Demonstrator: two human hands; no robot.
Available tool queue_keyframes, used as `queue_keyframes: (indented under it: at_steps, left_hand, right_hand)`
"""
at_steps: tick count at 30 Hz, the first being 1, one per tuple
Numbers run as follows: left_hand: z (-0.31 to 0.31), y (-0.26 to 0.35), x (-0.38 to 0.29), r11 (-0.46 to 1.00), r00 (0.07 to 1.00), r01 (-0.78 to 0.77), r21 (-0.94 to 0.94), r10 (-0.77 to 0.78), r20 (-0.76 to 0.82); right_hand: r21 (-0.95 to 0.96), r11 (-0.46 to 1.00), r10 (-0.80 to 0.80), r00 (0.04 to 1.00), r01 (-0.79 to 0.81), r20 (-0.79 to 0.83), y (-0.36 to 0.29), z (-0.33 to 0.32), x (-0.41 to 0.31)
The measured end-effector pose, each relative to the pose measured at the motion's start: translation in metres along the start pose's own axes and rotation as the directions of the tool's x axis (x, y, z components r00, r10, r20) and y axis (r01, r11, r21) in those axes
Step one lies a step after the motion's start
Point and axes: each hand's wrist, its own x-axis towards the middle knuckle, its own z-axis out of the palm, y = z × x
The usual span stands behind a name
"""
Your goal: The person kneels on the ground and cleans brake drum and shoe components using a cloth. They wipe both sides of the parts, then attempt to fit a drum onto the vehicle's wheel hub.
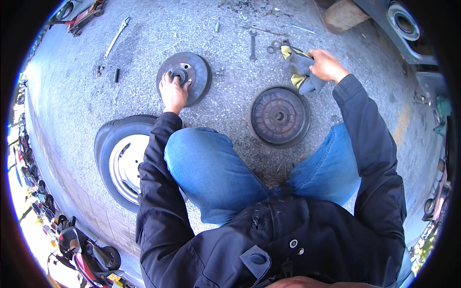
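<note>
My left hand [174, 90] rests on the hub of a brake drum [197, 77] lying on the ground, its fingers spread around the raised centre. At the right, my right hand [326, 64] grips a pair of grey and yellow work gloves [297, 64]. Nearer to me, between my knees and the gloves, a second brake drum [279, 115] lies with its hollow side up. Just beyond the gloves are metal rings [276, 44] and an open-ended wrench [253, 45].
A wheel with a tyre [120, 162] lies beside my left arm. Farther off are an adjustable wrench [116, 37], a dark cylindrical piece [116, 75], a blue-tinted wrench [301, 28] and a red floor jack [84, 16]. A vehicle part with a round opening [404, 22] stands at upper right.
</note>
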Motion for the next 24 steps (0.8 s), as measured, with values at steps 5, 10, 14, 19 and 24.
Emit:
queue_keyframes:
  at_steps: [5, 10, 14, 19, 24]
  left_hand:
    - [0.016, -0.014, 0.006, 0.999, 0.998, 0.014, -0.044, -0.011, 0.063]
    - [0.02, -0.019, 0.018, 0.983, 0.997, 0.046, -0.178, -0.033, 0.076]
    - [0.018, -0.019, 0.021, 0.977, 0.998, -0.045, -0.21, 0.053, 0.03]
    - [0.013, -0.035, 0.027, 0.963, 0.999, -0.044, -0.265, 0.04, -0.021]
    - [-0.026, -0.047, 0.059, 0.364, 0.872, 0.488, -0.793, -0.173, 0.457]
  right_hand:
    - [0.006, 1.0, 0.012, 1.0, -0.012, 0.001, -0.001, -0.003, -0.006]
    - [0.029, 0.998, 0.063, 0.998, -0.064, 0.018, 0.006, -0.01, -0.016]
    - [0.033, 0.995, 0.099, 0.995, -0.099, 0.004, 0.004, -0.018, -0.03]
    - [0.024, 0.997, 0.068, 0.998, -0.067, -0.017, -0.003, -0.017, -0.041]
    - [0.03, 0.997, 0.07, 0.998, -0.07, 0.002, -0.013, -0.018, -0.046]
